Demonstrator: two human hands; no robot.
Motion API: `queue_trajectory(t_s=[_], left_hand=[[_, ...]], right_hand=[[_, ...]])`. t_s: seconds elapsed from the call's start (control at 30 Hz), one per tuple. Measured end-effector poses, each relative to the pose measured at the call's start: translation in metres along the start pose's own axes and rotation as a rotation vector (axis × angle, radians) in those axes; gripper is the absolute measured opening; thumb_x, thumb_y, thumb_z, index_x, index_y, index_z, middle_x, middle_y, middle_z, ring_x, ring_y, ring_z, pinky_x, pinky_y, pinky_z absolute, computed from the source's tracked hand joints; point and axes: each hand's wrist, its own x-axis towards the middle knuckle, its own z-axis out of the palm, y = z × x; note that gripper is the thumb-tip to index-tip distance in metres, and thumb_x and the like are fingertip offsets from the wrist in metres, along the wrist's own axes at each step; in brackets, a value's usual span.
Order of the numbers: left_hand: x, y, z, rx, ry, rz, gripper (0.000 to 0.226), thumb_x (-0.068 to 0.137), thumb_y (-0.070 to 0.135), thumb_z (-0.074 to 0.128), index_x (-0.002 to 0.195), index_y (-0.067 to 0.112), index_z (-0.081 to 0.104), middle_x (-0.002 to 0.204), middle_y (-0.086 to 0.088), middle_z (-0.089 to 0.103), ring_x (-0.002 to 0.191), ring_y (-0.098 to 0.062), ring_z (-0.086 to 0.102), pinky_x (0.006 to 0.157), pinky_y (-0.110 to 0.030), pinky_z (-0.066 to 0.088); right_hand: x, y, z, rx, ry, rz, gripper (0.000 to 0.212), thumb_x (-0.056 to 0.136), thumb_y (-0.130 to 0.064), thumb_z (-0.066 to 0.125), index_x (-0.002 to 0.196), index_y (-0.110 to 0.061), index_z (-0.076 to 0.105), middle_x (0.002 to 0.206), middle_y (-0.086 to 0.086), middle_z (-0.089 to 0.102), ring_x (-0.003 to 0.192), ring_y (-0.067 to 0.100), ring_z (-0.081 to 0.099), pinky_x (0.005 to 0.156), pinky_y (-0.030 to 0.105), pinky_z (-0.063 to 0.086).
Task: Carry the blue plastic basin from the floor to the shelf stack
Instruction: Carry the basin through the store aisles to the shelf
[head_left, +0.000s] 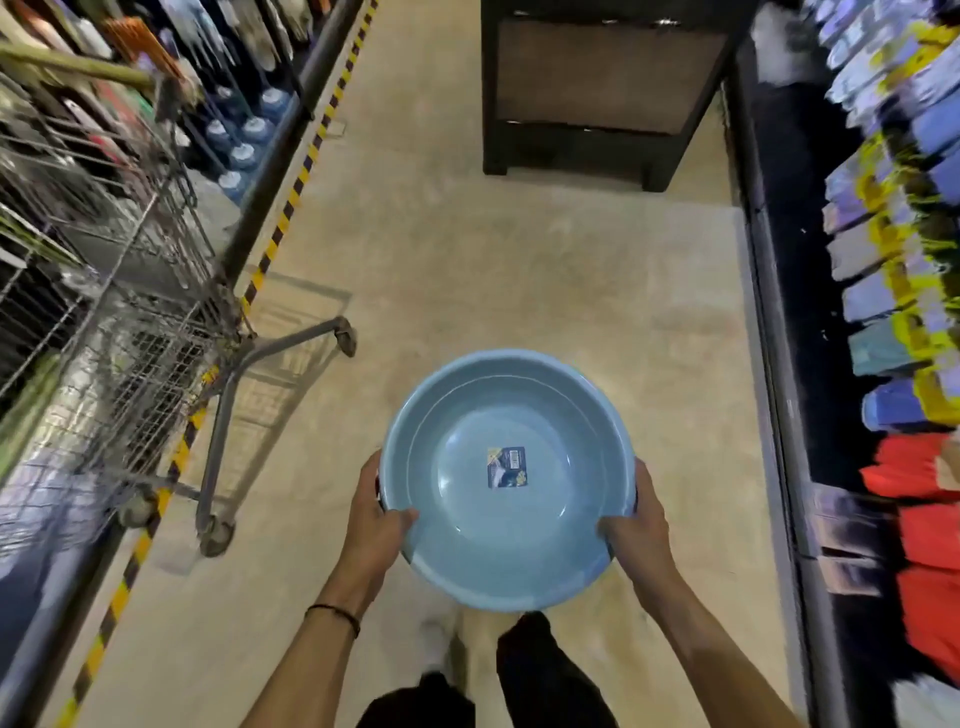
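Observation:
I hold a round light-blue plastic basin (506, 545) in front of me, above the floor, its open side up. A small blue label sticks to its inside bottom. My left hand (376, 519) grips the rim on the left, thumb inside the bowl. On the opposite side my right hand (636, 525) grips the rim in the same way. A thin dark band circles my left wrist. Below the basin I see my dark trouser legs and a light shoe.
A wire shopping cart (130, 312) stands at the left, by a yellow-and-black striped floor line. A dark cabinet (597, 93) stands ahead in the aisle. Store shelves run along the right with blue, yellow and red goods (909, 312). Beige floor (493, 260) lies between.

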Motion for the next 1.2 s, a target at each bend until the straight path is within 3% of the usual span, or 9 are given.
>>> queue_trajectory(t_s=[0.13, 0.27, 0.37, 0.57, 0.67, 0.8, 0.93, 1.03, 1.2], left_hand=[[0.05, -0.051, 0.007, 0.034, 0.026, -0.077, 0.081, 0.065, 0.006, 0.068, 0.133, 0.049, 0.054, 0.122, 0.018, 0.069, 0.109, -0.002, 0.067, 0.069, -0.021, 0.06], [0.106, -0.11, 0.01, 0.059, 0.015, -0.135, 0.085, 0.062, 0.013, 0.077, 0.134, 0.051, 0.054, 0.123, 0.021, 0.069, 0.111, -0.002, 0.067, 0.072, -0.026, 0.062], [0.148, -0.162, 0.014, 0.061, 0.009, -0.158, 0.085, 0.056, 0.023, 0.082, 0.131, 0.052, 0.055, 0.123, 0.02, 0.069, 0.108, -0.001, 0.068, 0.071, -0.024, 0.062], [0.229, -0.293, 0.023, 0.07, 0.007, -0.191, 0.088, 0.067, 0.008, 0.079, 0.144, 0.035, 0.047, 0.135, -0.003, 0.065, 0.114, -0.015, 0.066, 0.083, -0.039, 0.061], [0.262, -0.358, 0.024, 0.069, 0.02, -0.217, 0.089, 0.065, 0.008, 0.08, 0.143, 0.036, 0.048, 0.132, 0.0, 0.066, 0.113, -0.016, 0.067, 0.086, -0.042, 0.06], [0.299, -0.43, 0.028, 0.054, 0.028, -0.251, 0.084, 0.067, 0.005, 0.078, 0.133, 0.049, 0.049, 0.127, 0.003, 0.069, 0.107, -0.019, 0.07, 0.063, -0.027, 0.06], [0.32, -0.481, 0.028, 0.058, 0.061, -0.263, 0.088, 0.081, -0.014, 0.073, 0.127, 0.058, 0.051, 0.128, 0.002, 0.07, 0.111, -0.021, 0.068, 0.063, -0.024, 0.06], [0.326, -0.503, 0.029, 0.082, 0.102, -0.254, 0.087, 0.084, -0.017, 0.069, 0.131, 0.054, 0.051, 0.131, 0.001, 0.068, 0.116, -0.024, 0.066, 0.076, -0.032, 0.062], [0.33, -0.521, 0.031, 0.081, 0.119, -0.231, 0.083, 0.086, -0.017, 0.067, 0.138, 0.046, 0.048, 0.134, 0.002, 0.064, 0.123, -0.026, 0.062, 0.099, -0.05, 0.057]], right_hand=[[0.051, 0.05, 0.017, -0.001, -0.028, 0.037, 0.089, 0.057, -0.007, 0.058, 0.139, -0.041, 0.054, 0.122, -0.019, 0.067, 0.113, 0.005, 0.064, 0.087, 0.036, 0.06], [0.104, 0.114, 0.04, -0.02, -0.036, 0.064, 0.092, 0.054, -0.007, 0.057, 0.141, -0.037, 0.055, 0.115, -0.025, 0.067, 0.098, -0.008, 0.063, 0.07, 0.011, 0.054], [0.145, 0.167, 0.058, -0.032, -0.038, 0.102, 0.096, 0.052, -0.003, 0.057, 0.144, -0.03, 0.055, 0.117, -0.016, 0.068, 0.098, -0.001, 0.062, 0.071, 0.012, 0.052], [0.223, 0.282, 0.097, -0.059, -0.037, 0.126, 0.097, 0.055, -0.001, 0.058, 0.148, -0.028, 0.051, 0.126, -0.012, 0.065, 0.102, -0.009, 0.06, 0.072, 0.012, 0.054], [0.25, 0.339, 0.116, -0.067, -0.031, 0.118, 0.098, 0.054, -0.001, 0.06, 0.147, -0.032, 0.052, 0.129, -0.013, 0.065, 0.108, -0.007, 0.06, 0.072, 0.011, 0.055], [0.281, 0.406, 0.137, -0.085, -0.009, 0.089, 0.095, 0.058, -0.001, 0.059, 0.147, -0.036, 0.052, 0.13, -0.018, 0.064, 0.116, -0.001, 0.06, 0.075, 0.015, 0.057], [0.301, 0.453, 0.154, -0.105, -0.008, 0.076, 0.092, 0.068, 0.008, 0.063, 0.15, -0.03, 0.049, 0.131, -0.019, 0.061, 0.119, -0.003, 0.057, 0.088, 0.03, 0.06], [0.31, 0.476, 0.164, -0.104, -0.021, 0.078, 0.095, 0.076, 0.023, 0.062, 0.151, -0.033, 0.047, 0.132, -0.026, 0.059, 0.121, -0.004, 0.056, 0.094, 0.042, 0.059], [0.321, 0.495, 0.175, -0.103, -0.028, 0.04, 0.094, 0.075, 0.017, 0.063, 0.151, -0.035, 0.046, 0.137, -0.021, 0.058, 0.127, 0.003, 0.054, 0.096, 0.045, 0.057]])
